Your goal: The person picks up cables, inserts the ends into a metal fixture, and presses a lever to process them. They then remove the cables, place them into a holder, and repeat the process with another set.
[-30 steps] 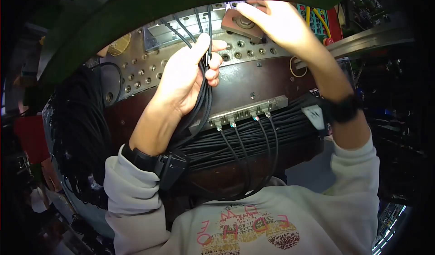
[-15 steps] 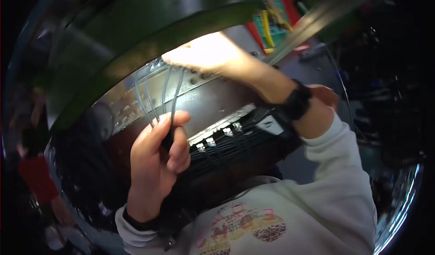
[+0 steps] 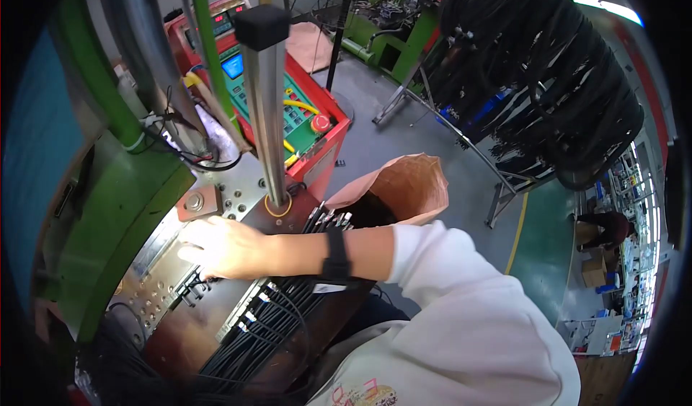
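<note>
Saw green frame (image 3: pixel 133 222) at left, then metal plate (image 3: pixel 160 275) with small black parts (image 3: pixel 191 289) at its near edge; found right hand (image 3: pixel 223 251) beside them, could not tell whether grasping; noted black cables (image 3: pixel 270 327) nearer, rightward; could not see left hand

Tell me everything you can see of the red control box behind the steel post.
The red control box has a painted-looking housing and a teal key panel facing up at a slant. It carries a small lit blue screen, red-lit displays at its far end and a round red button near a corner. A yellow tube or cable crosses the panel. The steel post hides part of it.
</note>
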`<state>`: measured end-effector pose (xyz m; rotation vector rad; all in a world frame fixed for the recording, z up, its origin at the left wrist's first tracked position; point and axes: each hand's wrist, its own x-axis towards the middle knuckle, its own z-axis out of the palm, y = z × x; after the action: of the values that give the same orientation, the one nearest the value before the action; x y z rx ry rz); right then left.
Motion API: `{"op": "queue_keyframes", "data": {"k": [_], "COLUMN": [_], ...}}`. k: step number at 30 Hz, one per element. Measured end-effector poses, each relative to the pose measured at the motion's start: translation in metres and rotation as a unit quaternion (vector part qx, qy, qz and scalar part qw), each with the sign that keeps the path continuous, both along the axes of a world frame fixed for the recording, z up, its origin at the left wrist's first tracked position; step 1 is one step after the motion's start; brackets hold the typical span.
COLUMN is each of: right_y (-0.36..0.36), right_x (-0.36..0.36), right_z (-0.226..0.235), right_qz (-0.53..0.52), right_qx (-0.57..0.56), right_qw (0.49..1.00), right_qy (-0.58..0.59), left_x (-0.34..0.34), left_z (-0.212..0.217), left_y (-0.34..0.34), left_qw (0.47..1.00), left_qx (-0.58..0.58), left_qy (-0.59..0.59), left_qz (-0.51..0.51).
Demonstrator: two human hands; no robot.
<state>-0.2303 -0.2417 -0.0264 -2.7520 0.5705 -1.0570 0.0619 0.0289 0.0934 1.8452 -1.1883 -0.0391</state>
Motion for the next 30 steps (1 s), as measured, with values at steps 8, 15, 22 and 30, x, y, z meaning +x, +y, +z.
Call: {"op": "queue_keyframes", "data": {"k": [8, 15, 22, 30], "right_y": [0.048, 0.04, -0.078, -0.109], "right_x": [-0.054, -0.023, 0.056, 0.069], "right_z": [-0.029, 0.02, 0.006, -0.001], "right_qz": [0.058, 0.077, 0.069, -0.078], "right_qx": [0.108, 0.178, 0.042, -0.052], "right_qw": [0.986, 0.979, 0.989, 0.964], "right_qy": [0.115, 0.065, 0.125, 0.248], "left_x": [-0.123, -0.151, -0.091, -0.051], "left_z": [-0.08, -0.103, -0.055, -0.075], "left_y": [-0.066, -0.069, -0.19, -0.205], "left_qw": [0.698, 0.686, 0.59, 0.637], "left_qx": [0.387, 0.336, 0.265, 0.286], "left_qy": [0.519, 0.551, 0.682, 0.648], "left_qz": [-0.306, -0.336, -0.341, -0.305]}}
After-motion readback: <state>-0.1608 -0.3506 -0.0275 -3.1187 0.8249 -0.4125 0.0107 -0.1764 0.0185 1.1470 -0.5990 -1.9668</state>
